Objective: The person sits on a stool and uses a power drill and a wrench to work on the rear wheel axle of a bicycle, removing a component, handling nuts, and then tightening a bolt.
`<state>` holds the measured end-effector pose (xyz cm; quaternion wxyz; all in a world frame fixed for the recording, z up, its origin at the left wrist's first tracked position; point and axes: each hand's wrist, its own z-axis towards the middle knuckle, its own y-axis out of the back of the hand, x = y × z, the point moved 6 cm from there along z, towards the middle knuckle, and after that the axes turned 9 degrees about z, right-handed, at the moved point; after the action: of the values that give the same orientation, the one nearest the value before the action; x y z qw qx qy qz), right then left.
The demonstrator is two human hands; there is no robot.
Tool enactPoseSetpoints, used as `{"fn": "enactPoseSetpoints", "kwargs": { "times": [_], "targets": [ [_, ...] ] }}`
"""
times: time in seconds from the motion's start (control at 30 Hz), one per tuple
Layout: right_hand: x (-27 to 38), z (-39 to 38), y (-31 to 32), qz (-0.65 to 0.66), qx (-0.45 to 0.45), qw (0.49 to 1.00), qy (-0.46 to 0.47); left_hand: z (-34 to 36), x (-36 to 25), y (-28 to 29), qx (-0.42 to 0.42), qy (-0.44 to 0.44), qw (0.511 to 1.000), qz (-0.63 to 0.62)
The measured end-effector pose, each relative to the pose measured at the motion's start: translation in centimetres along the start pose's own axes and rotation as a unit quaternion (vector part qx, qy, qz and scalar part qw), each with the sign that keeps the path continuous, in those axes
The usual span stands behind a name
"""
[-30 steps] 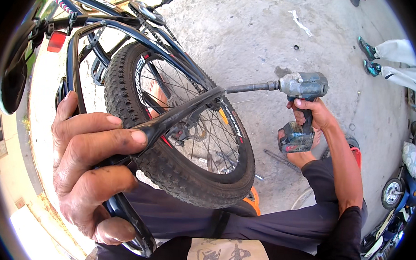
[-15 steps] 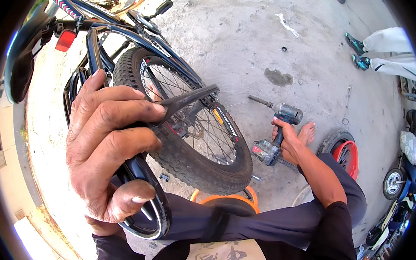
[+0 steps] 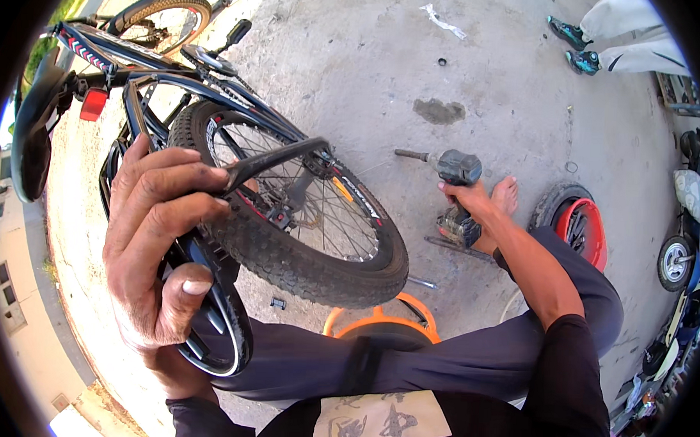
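Note:
A bicycle with a dark frame leans at the left, its knobbly rear wheel [image 3: 398, 271] in front of me. My left hand [image 3: 158, 237] is closed on a black strut [image 3: 278, 161] that runs toward the wheel's hub, pinched between the fingers. Below that hand curves a black mudguard [image 3: 239, 346], partly covered by it. Over the ground to the right of the wheel, my right hand [image 3: 469, 202] grips a cordless impact wrench [image 3: 459, 167] by its handle. Its long socket points left toward the wheel, apart from it.
An orange-rimmed seat [image 3: 334, 321] stands between my legs. A loose wheel with a red rim [image 3: 591, 233] lies beyond my right knee. A person's shoes [image 3: 582, 62] are at the far right. Parked scooters [image 3: 675, 260] line the right edge. A metal rod [image 3: 422, 282] lies near the tire.
The whole view has shifted, so most things sit farther left and higher. The impact wrench has turned in my right hand, its battery end swinging right. Both hands keep their grips.

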<state>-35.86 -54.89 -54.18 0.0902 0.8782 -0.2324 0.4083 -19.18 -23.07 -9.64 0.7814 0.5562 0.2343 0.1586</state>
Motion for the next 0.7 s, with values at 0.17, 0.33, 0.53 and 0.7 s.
{"fn": "enactPoseSetpoints", "kwargs": {
  "times": [0.17,0.33,0.53,0.7],
  "targets": [
    [-0.8,1.1,1.8,-0.019,-0.037,0.999,-0.016,0.6,0.3,-0.3,0.031,-0.02,0.999,0.003],
    [-3.3,3.3,5.7,-0.196,-0.103,0.974,0.035,0.0,0.6,-0.2,0.032,-0.014,0.999,-0.041],
    [-3.0,3.2,7.4,-0.477,0.006,0.875,-0.085,0.7,0.9,-0.3,0.056,-0.057,0.996,-0.034],
    [11.3,0.5,6.0,-0.595,0.043,0.802,0.031,0.7,0.8,0.3,0.056,-0.047,0.997,-0.009]
  ]
}}
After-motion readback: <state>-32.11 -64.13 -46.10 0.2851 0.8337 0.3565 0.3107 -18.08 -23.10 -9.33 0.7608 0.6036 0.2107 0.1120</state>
